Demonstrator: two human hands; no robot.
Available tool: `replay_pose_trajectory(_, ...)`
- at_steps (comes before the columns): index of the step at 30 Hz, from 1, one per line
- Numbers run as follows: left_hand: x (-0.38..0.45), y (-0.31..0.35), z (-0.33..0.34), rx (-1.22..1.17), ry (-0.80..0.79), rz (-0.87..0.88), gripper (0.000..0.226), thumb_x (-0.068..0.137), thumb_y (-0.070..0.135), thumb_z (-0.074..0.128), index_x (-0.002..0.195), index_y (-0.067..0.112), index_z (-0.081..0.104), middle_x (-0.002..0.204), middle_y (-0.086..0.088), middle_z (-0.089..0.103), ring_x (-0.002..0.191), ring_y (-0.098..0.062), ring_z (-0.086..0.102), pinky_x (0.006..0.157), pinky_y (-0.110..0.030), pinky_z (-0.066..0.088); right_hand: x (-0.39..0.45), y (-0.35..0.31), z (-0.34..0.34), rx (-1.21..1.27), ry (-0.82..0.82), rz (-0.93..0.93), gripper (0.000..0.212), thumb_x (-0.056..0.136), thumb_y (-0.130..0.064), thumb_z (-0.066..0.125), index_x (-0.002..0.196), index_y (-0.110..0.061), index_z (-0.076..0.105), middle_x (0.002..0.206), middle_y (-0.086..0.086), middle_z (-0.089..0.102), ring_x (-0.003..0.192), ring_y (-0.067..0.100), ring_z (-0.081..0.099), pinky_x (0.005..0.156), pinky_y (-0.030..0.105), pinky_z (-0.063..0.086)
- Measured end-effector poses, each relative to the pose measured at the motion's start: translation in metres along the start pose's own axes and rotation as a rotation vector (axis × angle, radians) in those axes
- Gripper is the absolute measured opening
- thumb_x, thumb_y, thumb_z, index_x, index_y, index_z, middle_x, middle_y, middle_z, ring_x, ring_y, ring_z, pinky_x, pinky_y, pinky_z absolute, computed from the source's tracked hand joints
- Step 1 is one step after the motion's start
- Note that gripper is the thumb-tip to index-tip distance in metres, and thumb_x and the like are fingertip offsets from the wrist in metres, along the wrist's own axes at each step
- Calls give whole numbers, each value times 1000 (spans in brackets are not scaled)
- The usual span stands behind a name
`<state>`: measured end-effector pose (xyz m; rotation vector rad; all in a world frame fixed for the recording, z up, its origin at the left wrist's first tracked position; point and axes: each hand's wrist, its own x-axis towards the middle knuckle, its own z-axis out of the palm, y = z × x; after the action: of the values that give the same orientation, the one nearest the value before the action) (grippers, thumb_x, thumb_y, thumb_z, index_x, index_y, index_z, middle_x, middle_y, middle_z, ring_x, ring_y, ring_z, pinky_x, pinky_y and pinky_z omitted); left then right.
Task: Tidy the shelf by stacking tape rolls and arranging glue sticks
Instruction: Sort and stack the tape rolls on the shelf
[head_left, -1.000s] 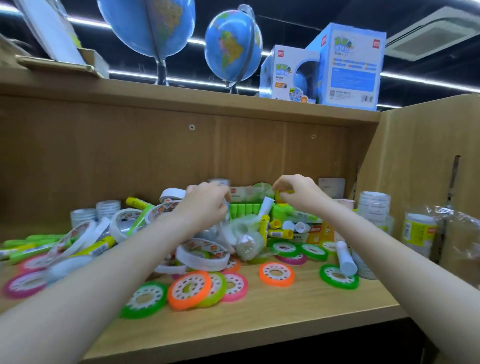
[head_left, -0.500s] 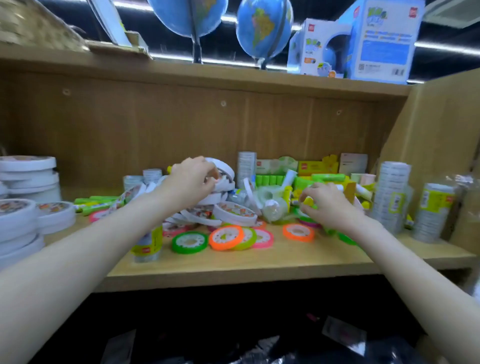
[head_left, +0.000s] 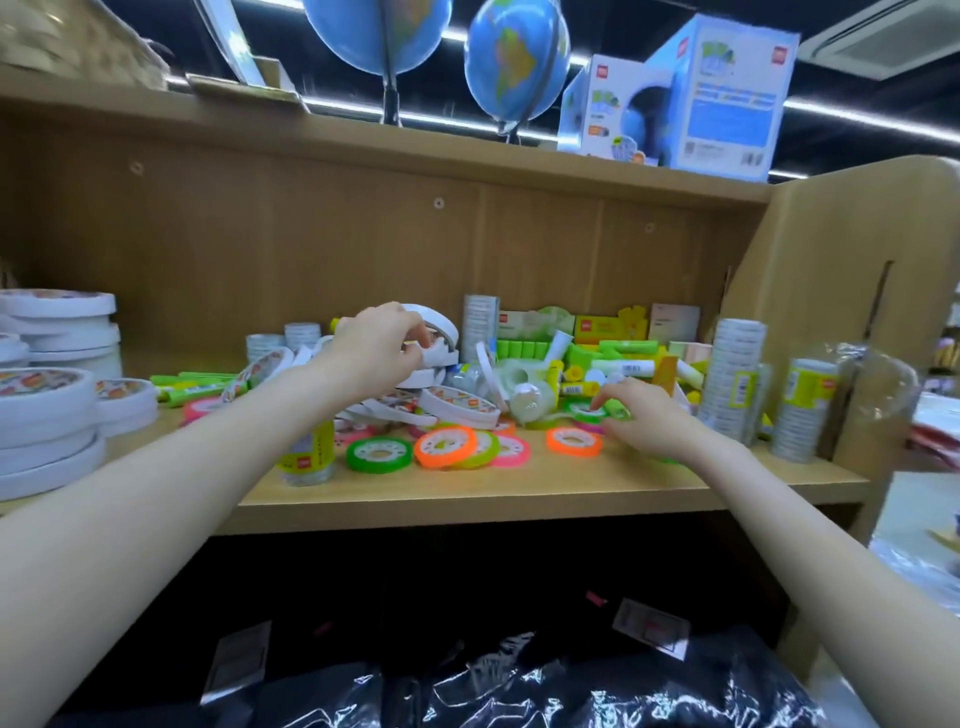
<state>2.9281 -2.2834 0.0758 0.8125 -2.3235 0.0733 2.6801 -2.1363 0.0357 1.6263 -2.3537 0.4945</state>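
Early yet; white rolls (head_left: 49, 395) stacked at nine o'clock; left hand (head_left: 374, 345) gripping white roll (head_left: 439, 332); right hand (head_left: 641, 415) pinching green roll (head_left: 587, 411); glue sticks (head_left: 623, 368) scattered at one.

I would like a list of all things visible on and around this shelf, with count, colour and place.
small tape rolls: several, orange, green, pink; flat at shelf front
wide tape rolls: a heap, white; shelf centre
stacked tape rolls: many, white; far left
glue sticks: many, green and yellow; back right
wrapped tape columns: three, whitish; right side
globes: two, blue; top shelf
boxes: two, blue-white; top right
left hand: grips a white roll on the heap
right hand: fingers pinch a green roll
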Motion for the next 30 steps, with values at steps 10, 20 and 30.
replay_pose_trajectory(10, -46, -54, -54, -38, -132, -24, 18, 91, 16, 50, 100, 19, 66, 88, 6, 58, 71, -1, 50, 61, -16, 35, 18, -105, 12, 516, 35, -319, 17, 89, -15, 60, 105, -23, 59, 111, -4, 60, 107, 12, 55, 91, 31, 47)
replay_pose_trajectory(20, -93, -133, -98, 154, -255, -251, 22, 94, 21, 49, 113, 18, 59, 111, 2, 59, 105, -13, 53, 89, -28, 43, 13, -222, 50, 594, -35, -749, 53, 78, -25, 74, 117, -40, 41, 124, -8, 47, 107, 7, 47, 80, 23, 47)
replay_pose_trajectory(30, -89, -181, -103, 78, -234, -336, 13, 92, 19, 50, 99, 22, 60, 97, 3, 64, 88, -8, 56, 74, -21, 45, 50, -270, 41, 847, -153, -539, 48, 74, -26, 78, 111, -19, 48, 105, -3, 54, 90, 16, 59, 75, 24, 49)
